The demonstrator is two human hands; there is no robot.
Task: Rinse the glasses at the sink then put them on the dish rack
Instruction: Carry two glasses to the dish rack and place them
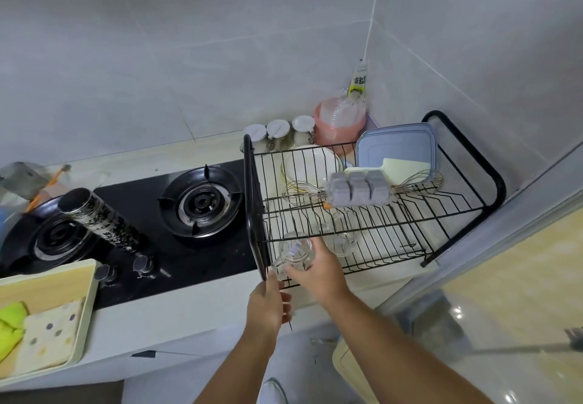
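Note:
A black wire dish rack (372, 214) stands on the counter right of the stove. My right hand (318, 272) holds a clear glass mug (295, 252) with a small label, upside down, at the rack's near left corner. My left hand (268, 304) grips the rack's near left post close to its foot. Two more clear glasses (339, 233) sit upside down on the rack's wires just right of the held one. The sink is out of view.
On the rack lie two whisks (299, 193), a grey ice tray (359, 187), a white bowl (310, 163) and blue lids (396, 144). A black gas stove (176, 214) with a tall patterned canister (101, 219) is left. Jars (277, 133) line the wall.

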